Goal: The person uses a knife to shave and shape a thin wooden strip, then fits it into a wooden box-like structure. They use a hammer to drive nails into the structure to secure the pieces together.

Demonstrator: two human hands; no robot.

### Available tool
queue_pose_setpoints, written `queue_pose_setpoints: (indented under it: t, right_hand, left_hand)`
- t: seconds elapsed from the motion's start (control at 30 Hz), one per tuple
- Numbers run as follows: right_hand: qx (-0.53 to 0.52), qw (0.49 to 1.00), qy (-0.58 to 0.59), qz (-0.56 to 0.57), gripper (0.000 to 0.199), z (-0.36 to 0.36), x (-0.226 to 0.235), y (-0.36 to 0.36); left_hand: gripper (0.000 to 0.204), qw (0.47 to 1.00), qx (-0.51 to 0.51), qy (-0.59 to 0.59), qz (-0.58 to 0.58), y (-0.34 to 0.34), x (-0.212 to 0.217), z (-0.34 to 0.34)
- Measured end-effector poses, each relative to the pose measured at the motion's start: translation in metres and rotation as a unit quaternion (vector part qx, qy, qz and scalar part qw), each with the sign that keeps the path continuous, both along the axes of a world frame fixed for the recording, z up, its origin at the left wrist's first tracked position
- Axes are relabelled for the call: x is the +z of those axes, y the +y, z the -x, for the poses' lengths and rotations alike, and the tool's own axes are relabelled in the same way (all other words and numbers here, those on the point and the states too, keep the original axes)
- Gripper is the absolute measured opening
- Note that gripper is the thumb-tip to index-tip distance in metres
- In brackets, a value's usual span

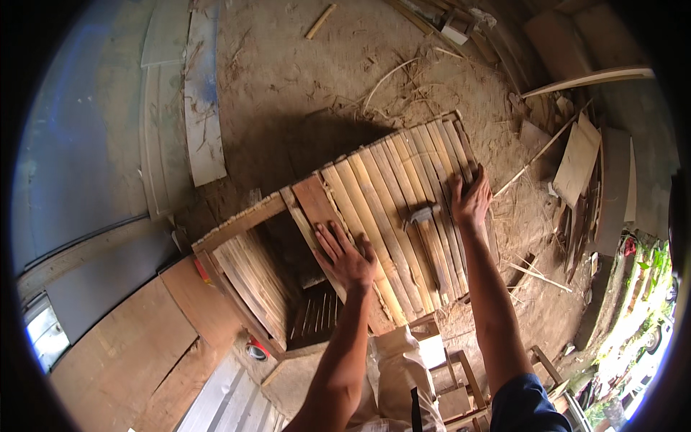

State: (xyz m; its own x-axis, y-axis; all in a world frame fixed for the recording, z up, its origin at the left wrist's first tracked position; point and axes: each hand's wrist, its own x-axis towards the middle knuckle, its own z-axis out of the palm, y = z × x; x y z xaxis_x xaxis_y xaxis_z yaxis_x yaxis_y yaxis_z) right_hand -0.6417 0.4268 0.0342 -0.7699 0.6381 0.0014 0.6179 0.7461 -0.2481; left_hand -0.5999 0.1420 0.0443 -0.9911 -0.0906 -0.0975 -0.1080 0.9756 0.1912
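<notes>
A box-like wooden frame [252, 213] stands before me, its right part topped with a row of bamboo slats [381, 223]. My left hand [347, 258] lies with fingers spread on a reddish-brown board [314, 200] beside the frame's opening, holding nothing. Over the slats at the right end rests my right hand [473, 201], fingers apart and slightly bent, with nothing visible in them. Between the two hands a hammer [430, 241] lies on the slats, head pointing away from me. Neither hand touches it.
Wood strips and shavings [410, 90] litter the dirt floor beyond the frame. Boards [578, 158] lean at the right. Plywood panels [129, 345] stand at the lower left, near a tape roll [257, 351]. A wooden ladder-like frame [468, 389] is by my right arm.
</notes>
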Motion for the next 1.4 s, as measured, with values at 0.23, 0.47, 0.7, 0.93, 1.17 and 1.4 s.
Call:
queue_pose_setpoints:
  t: [0.23, 0.47, 0.7, 0.93, 1.17, 1.4]
  right_hand:
    - [0.058, 0.994, 0.071, -0.060, 0.070, -0.005, 0.019, -0.001]
    - [0.021, 0.998, 0.066, -0.001, 0.060, -0.007, 0.012, -0.003]
    - [0.054, 0.987, 0.145, -0.049, 0.060, -0.022, 0.007, -0.009]
    - [0.103, 0.981, 0.157, -0.048, 0.053, -0.087, 0.015, -0.041]
    - [0.097, 0.985, 0.099, 0.103, 0.059, -0.242, 0.079, -0.100]
    - [-0.039, 0.942, 0.121, 0.311, 0.012, -0.396, 0.216, -0.189]
  left_hand:
    - [0.075, 0.998, 0.010, 0.041, -0.042, -0.003, 0.006, 0.003]
    - [0.074, 0.999, -0.012, 0.053, -0.002, -0.003, -0.002, -0.001]
    - [0.074, 0.997, -0.012, 0.072, -0.026, -0.006, 0.002, 0.000]
    - [0.085, 0.991, -0.039, 0.106, -0.068, -0.015, -0.003, -0.004]
    - [0.064, 0.912, -0.212, -0.017, -0.352, -0.082, 0.029, -0.060]
    - [0.022, 0.864, -0.060, -0.188, -0.463, -0.163, 0.149, -0.216]
